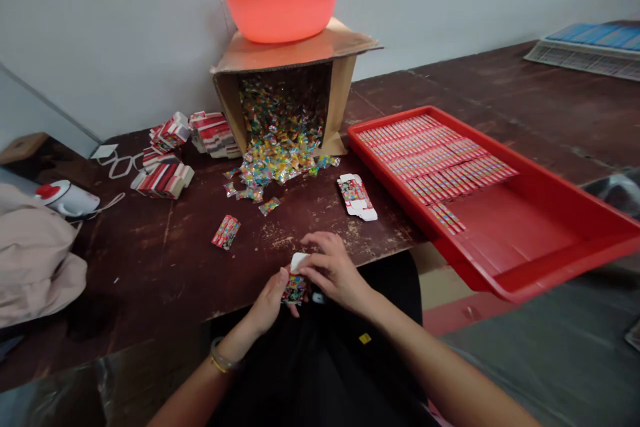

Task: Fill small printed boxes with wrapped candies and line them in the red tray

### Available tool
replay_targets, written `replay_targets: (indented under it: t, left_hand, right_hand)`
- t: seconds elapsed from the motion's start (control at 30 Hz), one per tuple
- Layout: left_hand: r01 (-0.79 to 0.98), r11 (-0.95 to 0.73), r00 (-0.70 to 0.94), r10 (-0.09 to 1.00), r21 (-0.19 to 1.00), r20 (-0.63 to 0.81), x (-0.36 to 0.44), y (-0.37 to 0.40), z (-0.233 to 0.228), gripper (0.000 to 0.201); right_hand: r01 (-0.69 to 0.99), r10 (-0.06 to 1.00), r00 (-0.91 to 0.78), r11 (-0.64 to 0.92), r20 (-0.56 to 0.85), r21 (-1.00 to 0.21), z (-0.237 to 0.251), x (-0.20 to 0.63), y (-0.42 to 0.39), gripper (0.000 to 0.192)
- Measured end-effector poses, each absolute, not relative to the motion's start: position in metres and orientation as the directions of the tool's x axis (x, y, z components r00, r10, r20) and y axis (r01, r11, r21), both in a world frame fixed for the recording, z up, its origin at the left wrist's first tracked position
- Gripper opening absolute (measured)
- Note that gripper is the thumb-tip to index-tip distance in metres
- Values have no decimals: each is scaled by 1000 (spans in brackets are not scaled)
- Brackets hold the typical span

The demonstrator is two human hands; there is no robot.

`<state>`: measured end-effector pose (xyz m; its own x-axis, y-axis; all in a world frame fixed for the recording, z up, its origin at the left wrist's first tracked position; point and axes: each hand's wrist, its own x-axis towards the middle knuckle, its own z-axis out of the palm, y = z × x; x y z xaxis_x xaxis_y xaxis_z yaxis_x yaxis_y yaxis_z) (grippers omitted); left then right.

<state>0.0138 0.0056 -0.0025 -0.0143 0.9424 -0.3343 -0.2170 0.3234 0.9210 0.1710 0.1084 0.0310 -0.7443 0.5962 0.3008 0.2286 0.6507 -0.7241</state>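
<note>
My left hand (270,303) and my right hand (334,270) together hold a small colourful carton (295,287) at the near edge of the dark wooden table (165,253). Its white flap (299,260) stands up under my right fingers. A flat unfolded carton (357,197) lies just beyond my hands. A filled small carton (226,231) lies to the left. Wrapped candies (273,167) spill onto the table from a cardboard box (285,83) lying on its side.
A red tray (550,247) on the right holds rows of filled cartons (435,157). Stacks of flat cartons (167,157) sit at the back left. An orange basin (285,0) rests on the cardboard box. A beige cloth (35,260) lies far left.
</note>
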Motion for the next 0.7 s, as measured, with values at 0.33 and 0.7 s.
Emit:
replay_targets:
  t: [0.33, 0.7]
  left_hand:
    - [-337, 353, -95, 910, 873, -404, 9, 10, -3, 43]
    - [-286, 454, -95, 863, 844, -497, -9, 18, 1, 31]
  right_hand:
    - [-29, 559, -775, -496, -294, -868, -1, 158, 100, 31]
    - [44, 545, -829, 285, 123, -958, 28, 144, 105, 30]
